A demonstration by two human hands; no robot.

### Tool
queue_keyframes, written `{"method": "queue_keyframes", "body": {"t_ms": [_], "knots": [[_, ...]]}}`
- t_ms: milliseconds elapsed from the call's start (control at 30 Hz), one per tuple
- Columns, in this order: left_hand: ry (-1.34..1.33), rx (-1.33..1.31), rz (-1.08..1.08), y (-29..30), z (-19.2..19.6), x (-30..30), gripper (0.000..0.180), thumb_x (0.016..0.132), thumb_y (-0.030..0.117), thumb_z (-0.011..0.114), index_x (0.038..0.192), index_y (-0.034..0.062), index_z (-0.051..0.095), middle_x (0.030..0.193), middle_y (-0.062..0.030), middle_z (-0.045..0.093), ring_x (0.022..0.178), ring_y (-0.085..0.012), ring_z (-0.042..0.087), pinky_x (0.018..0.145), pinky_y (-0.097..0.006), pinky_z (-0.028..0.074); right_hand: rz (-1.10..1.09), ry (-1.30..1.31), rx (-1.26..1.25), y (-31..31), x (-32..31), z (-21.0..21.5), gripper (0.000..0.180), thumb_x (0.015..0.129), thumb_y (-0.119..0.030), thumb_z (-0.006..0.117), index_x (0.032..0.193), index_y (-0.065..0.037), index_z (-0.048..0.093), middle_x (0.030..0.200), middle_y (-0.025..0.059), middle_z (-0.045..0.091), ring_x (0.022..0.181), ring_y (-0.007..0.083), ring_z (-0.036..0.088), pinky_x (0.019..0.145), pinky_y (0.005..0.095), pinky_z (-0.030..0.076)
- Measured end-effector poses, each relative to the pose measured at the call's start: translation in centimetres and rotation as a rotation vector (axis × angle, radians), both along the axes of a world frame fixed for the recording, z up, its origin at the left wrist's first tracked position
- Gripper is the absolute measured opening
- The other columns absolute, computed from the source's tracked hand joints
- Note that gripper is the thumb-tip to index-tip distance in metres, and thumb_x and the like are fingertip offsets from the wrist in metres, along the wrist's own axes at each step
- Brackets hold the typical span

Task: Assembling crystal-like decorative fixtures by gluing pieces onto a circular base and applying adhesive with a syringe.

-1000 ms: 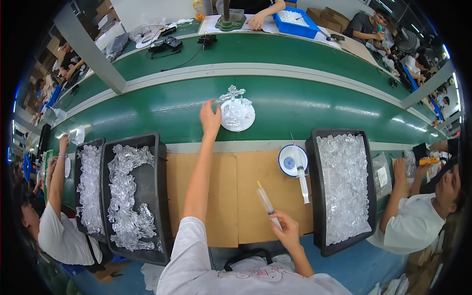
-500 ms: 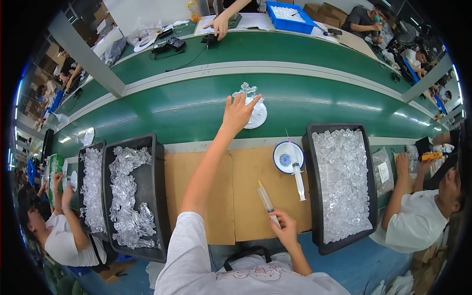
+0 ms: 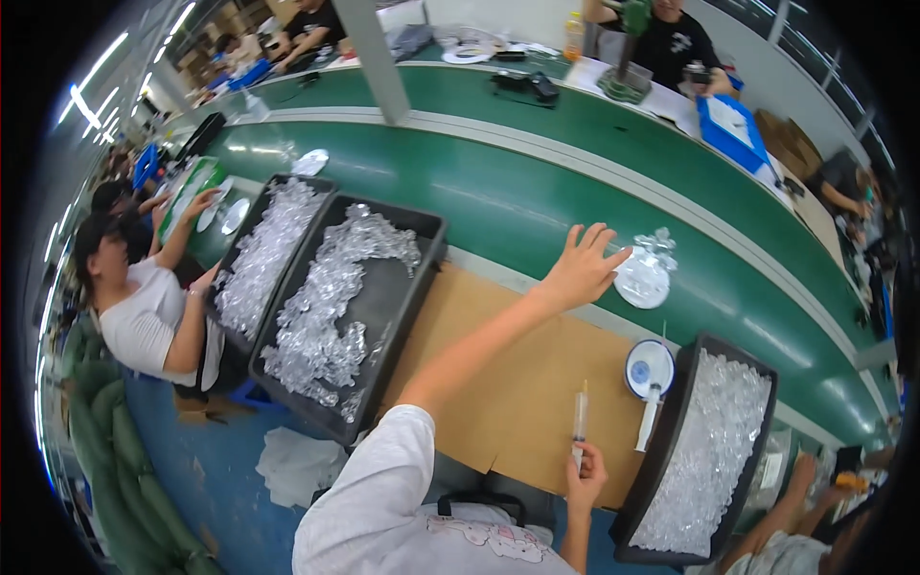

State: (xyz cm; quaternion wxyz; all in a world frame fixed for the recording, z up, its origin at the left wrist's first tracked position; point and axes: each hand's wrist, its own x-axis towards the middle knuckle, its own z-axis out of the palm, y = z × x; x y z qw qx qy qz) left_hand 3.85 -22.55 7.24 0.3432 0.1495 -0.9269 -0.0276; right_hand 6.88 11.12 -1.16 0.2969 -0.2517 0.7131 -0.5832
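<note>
My left hand (image 3: 581, 268) reaches out over the green bench, empty, its fingers spread. Close to its fingertips, on the right, lies a round silvery disc (image 3: 644, 284) with clear plastic pieces (image 3: 657, 247) at its far edge. Low over the brown cardboard (image 3: 517, 383), my right hand (image 3: 586, 473) is closed around a syringe (image 3: 581, 414), whose thin yellowish tip points away from me. A white bowl with a blue rim (image 3: 630, 369) stands beyond it to the right. Another syringe (image 3: 649, 418) leans against that bowl, its plunger end toward me.
A black tray of clear pieces (image 3: 695, 450) stands to the right. On the left are a partly filled black tray (image 3: 383, 331) and a second tray (image 3: 268, 249). People sit on both sides and across the bench. A blue bin (image 3: 730, 132) stands at the far side.
The view has swung left, so the bench items sit further right. My left hand has drawn back off the disc to its left side. The right hand keeps its syringe.
</note>
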Motion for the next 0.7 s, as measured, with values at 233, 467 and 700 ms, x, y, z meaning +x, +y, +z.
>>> {"method": "queue_keyframes", "body": {"t_ms": [233,467,700], "knots": [[0.069,0.140,0.082,-1.1,1.3,5.4,0.040,0.076,0.019,0.064,0.115,0.0159,0.057,0.120,-0.0148,0.047,0.121,-0.0345,0.037,0.097,-0.053,0.028,0.002,0.043,-0.026,-0.6,0.1,1.1,0.026,0.079,0.007,0.058,0.103,-0.003,0.059,0.071,-0.0039,0.055,0.057,-0.0012,0.045,0.049,0.0140,0.031],[-0.037,0.053,0.367,-5.0,4.3,13.6,0.036,0.077,0.019,0.065,0.112,0.0153,0.059,0.118,-0.0137,0.051,0.114,-0.0317,0.045,0.093,-0.046,0.034,0.004,0.046,-0.065,-1.1,0.9,0.4,0.024,0.078,0.006,0.061,0.101,-0.001,0.062,0.085,0.0025,0.063,0.062,0.0019,0.053,0.050,0.0163,0.038],[0.091,0.224,0.387,-7.4,6.2,22.7,0.033,0.082,0.017,0.062,0.113,0.0077,0.061,0.113,-0.0147,0.055,0.108,-0.0303,0.051,0.092,-0.038,0.039,0.034,0.036,-0.137,-2.6,1.9,-0.1,0.028,0.078,0.005,0.062,0.105,-0.003,0.062,0.104,0.0054,0.062,0.074,0.0063,0.057,0.058,0.0177,0.045]]}}
